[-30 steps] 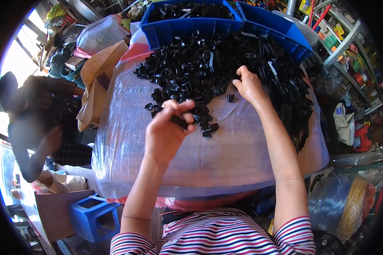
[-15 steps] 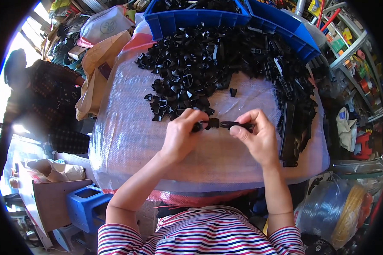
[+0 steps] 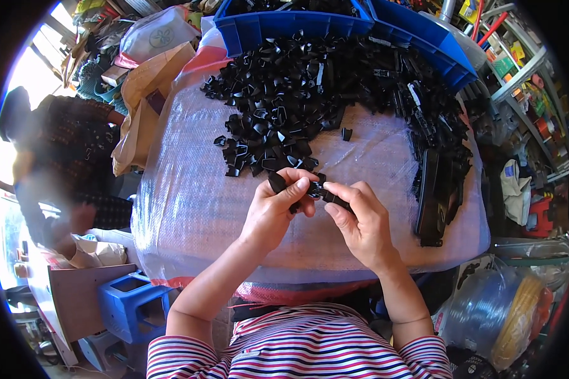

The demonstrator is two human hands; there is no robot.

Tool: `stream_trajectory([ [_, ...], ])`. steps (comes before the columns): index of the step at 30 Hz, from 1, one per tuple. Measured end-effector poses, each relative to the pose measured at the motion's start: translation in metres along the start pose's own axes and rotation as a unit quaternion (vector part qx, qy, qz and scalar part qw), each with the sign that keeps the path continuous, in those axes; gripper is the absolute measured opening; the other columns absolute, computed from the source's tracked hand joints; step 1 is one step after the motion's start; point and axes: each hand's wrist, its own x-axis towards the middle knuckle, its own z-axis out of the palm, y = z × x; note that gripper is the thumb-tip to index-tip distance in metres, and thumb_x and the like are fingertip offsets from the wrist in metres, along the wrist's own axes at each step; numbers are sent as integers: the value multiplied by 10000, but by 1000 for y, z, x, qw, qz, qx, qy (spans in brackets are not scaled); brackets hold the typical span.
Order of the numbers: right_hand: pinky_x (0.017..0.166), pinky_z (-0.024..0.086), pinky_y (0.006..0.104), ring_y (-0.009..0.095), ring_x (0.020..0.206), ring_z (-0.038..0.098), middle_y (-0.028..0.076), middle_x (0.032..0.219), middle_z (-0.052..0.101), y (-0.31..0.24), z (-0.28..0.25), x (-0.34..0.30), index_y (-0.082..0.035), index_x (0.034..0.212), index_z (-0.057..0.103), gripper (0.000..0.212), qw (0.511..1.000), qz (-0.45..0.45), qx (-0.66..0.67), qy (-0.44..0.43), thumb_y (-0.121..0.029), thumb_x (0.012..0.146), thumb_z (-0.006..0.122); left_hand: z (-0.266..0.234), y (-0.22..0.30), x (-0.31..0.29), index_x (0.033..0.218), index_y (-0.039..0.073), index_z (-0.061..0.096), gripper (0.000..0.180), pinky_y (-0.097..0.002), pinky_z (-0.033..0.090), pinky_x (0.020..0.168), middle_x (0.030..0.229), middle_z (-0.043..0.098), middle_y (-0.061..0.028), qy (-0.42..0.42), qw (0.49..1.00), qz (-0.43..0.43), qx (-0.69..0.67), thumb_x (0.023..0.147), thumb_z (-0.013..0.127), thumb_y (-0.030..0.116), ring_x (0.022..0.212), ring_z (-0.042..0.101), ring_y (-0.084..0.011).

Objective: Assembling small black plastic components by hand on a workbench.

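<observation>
Above the near middle of the sheet-covered table, my left hand (image 3: 273, 208) is closed on a small black plastic part (image 3: 277, 183). Fingers and thumb of my right hand (image 3: 365, 221) pinch a longer, narrow black plastic piece (image 3: 336, 200). The two parts meet between my fingertips; whether they are joined I cannot tell, since my fingers cover much of them. Just beyond my hands spreads a heap of small black plastic parts (image 3: 265, 120). One loose black part (image 3: 346, 134) lies apart from the heap.
Blue bins (image 3: 291, 31) with black parts stand along the table's far edge. Long black pieces (image 3: 428, 196) are piled at the right. A brown paper bag (image 3: 142, 107) is at the left, near another person (image 3: 69, 151). A blue stool (image 3: 129, 309) stands lower left.
My hands have come together, bringing the right-hand piece against the part in my left hand. At the left, the other person has leaned lower, one hand now near a paper bag.
</observation>
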Motion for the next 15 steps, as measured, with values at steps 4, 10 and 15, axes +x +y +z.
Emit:
stream_trajectory([
  [4,602,417,246,131,648,522,61,776,571,-4,-6,-7,4,1003,572,220,996,77,54,-12,-170,869,568,1,0,-2,935,8,582,161,-236,431,582,768,584,-59,8,998,44,41,868,564,153,609,564,-132],
  [10,539,386,230,95,590,473,37,658,534,-8,-10,-5,8,944,587,226,991,101,76,-40,-206,874,568,7,0,-7,902,4,601,129,-215,418,583,747,587,-49,-2,990,110,92,846,595,121,595,543,-102],
  [15,516,384,241,109,554,461,47,615,524,-10,-7,-4,3,840,560,212,988,127,72,-41,-206,879,559,12,4,-14,890,2,602,70,-213,421,499,713,578,-46,17,929,210,303,839,575,44,552,537,-81],
])
